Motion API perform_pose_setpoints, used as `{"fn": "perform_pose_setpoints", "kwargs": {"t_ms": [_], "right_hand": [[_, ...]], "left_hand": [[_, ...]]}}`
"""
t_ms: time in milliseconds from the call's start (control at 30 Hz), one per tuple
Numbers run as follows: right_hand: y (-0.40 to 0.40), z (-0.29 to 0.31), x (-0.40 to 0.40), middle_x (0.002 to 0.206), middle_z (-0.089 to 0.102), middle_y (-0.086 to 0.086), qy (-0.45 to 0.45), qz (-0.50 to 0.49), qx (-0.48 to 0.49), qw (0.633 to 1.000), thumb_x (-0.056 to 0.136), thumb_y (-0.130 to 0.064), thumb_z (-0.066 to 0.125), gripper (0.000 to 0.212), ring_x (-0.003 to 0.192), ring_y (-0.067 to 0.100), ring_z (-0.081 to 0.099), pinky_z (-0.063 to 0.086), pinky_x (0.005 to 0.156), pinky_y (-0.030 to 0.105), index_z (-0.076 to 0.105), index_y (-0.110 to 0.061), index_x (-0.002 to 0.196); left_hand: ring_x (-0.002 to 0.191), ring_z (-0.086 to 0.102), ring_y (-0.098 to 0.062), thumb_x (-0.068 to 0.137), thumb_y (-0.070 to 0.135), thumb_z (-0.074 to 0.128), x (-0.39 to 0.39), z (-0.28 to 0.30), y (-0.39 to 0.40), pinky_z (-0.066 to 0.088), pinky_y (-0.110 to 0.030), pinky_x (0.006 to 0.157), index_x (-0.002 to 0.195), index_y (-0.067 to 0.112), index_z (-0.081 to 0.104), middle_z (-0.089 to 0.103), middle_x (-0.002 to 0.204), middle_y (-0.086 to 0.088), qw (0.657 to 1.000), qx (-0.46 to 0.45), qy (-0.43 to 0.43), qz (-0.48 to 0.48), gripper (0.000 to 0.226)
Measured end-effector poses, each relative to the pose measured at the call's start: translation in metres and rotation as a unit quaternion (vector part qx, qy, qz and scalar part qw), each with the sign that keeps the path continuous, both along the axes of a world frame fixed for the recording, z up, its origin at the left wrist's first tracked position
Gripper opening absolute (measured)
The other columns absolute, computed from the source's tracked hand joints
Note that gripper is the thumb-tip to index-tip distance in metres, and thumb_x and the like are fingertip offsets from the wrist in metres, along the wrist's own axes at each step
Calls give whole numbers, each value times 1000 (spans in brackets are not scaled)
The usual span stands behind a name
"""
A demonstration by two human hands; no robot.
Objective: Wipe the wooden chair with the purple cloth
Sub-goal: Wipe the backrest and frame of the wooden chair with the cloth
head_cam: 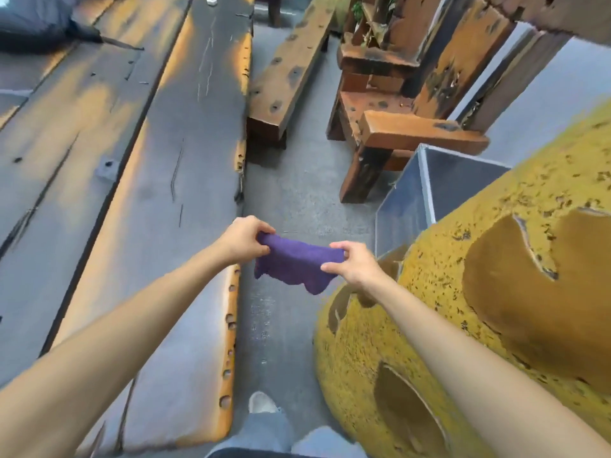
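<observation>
A purple cloth (294, 264) hangs stretched between both hands, above the grey floor in the middle of the view. My left hand (243, 239) pinches its left top corner. My right hand (353, 264) pinches its right top corner. The wooden chair (396, 127), rough brown timber with a thick armrest, stands ahead and to the right, well apart from the cloth and both hands.
A long dark wooden table (158, 153) runs along the left. A wooden bench (287, 71) lies ahead beside it. A large yellow rough-surfaced form (463, 292) fills the right, with a clear box (429, 190) behind it. A narrow grey floor aisle (281, 200) runs between them.
</observation>
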State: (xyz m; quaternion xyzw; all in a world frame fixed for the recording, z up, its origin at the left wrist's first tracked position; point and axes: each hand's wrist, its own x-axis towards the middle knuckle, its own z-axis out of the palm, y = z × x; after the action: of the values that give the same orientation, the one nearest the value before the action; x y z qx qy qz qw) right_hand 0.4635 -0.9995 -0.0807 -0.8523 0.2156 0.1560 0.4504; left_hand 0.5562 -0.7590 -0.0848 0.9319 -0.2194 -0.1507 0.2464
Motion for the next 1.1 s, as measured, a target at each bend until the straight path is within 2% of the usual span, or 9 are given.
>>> {"fn": "perform_pose_setpoints", "kwargs": {"t_ms": [100, 167, 333, 500, 667, 733, 833, 967, 1100], "right_hand": [[-6, 6, 54, 93, 73, 2, -45, 44, -100, 993, 75, -23, 87, 40, 95, 22, 69, 47, 73, 17, 75, -19, 113], [-8, 9, 93, 81, 69, -5, -73, 70, -128, 987, 76, -25, 85, 27, 85, 19, 65, 41, 62, 13, 76, -23, 101], [-10, 6, 183, 84, 66, -3, -117, 128, -213, 961, 79, -28, 78, 18, 85, 24, 62, 48, 70, 33, 62, -29, 85], [-29, -13, 285, 91, 63, -5, -134, 157, -245, 947, 81, -37, 75, 21, 83, 20, 57, 38, 62, 31, 55, -33, 82], [-68, -36, 396, 100, 54, -1, -124, 161, -174, 964, 81, -32, 83, 22, 89, 16, 54, 36, 73, 27, 64, -21, 84], [-88, -39, 435, 94, 59, 0, -116, 173, -132, 969, 83, -27, 82, 25, 86, 18, 56, 38, 73, 30, 58, -22, 80], [-117, -32, 494, 75, 62, -2, -101, 170, -98, 975, 89, -25, 75, 27, 72, 21, 55, 42, 68, 35, 50, -25, 80], [-155, -18, 561, 72, 61, -5, -129, 89, -90, 984, 91, -25, 70, 22, 72, 22, 57, 47, 71, 39, 50, -22, 85], [-191, -6, 618, 74, 66, -3, -135, 21, -64, 989, 89, -26, 70, 22, 71, 22, 66, 50, 69, 37, 49, -27, 82]], "left_hand": [[91, 64, -32, 76, 8, 66, 41, 3, -2, 53, -40, 80, 99, 14, 77, 75, 90, -6, 999, -1, -30, 27, 26], [88, 62, -31, 77, 5, 62, 71, 5, -2, 54, -40, 78, 95, 14, 77, 74, 87, -6, 998, -6, -47, 50, 25], [96, 63, -31, 76, 4, 58, 152, 8, -8, 50, -34, 76, 96, 16, 79, 75, 95, -6, 992, -11, -72, 102, 32], [104, 56, -22, 77, 16, 73, 254, -3, -16, 36, -27, 72, 91, 21, 82, 66, 95, -3, 989, -7, -83, 120, 17], [103, 65, -24, 75, 27, 84, 371, -20, -36, 50, -35, 84, 87, 11, 79, 72, 101, -1, 996, 4, 17, 86, 20], [109, 65, -25, 79, 23, 83, 413, -23, -52, 50, -36, 94, 89, 9, 75, 73, 116, -5, 995, -15, 49, 81, 19], [119, 63, -22, 83, 15, 77, 473, -20, -83, 49, -37, 97, 75, 17, 59, 70, 122, -11, 990, -79, 77, 93, 20], [93, 65, -21, 90, 18, 69, 560, -8, -132, 47, -33, 76, 80, 17, 54, 71, 97, -5, 988, -111, 80, 76, 18], [82, 58, -20, 94, 15, 62, 644, 7, -182, 42, -33, 71, 93, 11, 58, 66, 88, -4, 987, -137, 71, 44, 6]]}}
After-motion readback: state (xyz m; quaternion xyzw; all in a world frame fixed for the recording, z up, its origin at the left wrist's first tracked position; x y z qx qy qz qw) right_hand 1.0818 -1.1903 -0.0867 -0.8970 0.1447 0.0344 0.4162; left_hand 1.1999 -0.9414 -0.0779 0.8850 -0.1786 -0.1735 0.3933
